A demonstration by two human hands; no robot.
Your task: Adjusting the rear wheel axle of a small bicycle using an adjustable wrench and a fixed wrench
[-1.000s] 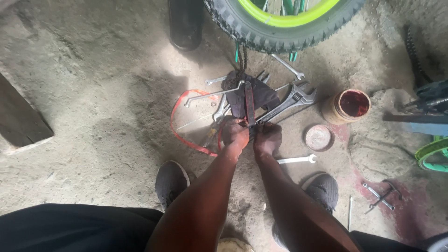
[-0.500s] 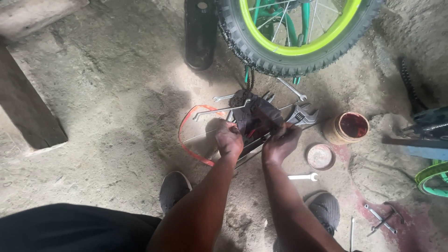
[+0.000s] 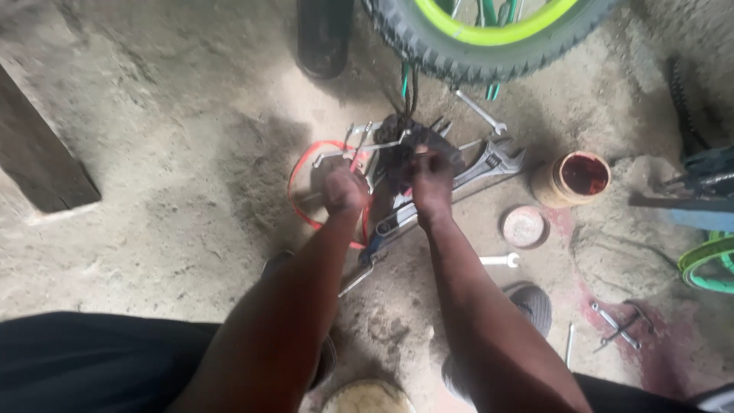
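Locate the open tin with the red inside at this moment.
In the head view the open tin stands on the dirt floor, right of the right hand, just beyond the adjustable wrench and above the round lid.

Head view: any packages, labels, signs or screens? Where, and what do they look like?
No labels, signs or screens show.
Open can: on the ground right of the tool pile, round, tan wall, dark red contents.
Loose lid: flat on the ground just below-left of the can, round, reddish-grey.
Pale round lid or container top: bottom edge, between the person's legs, mostly cut off.
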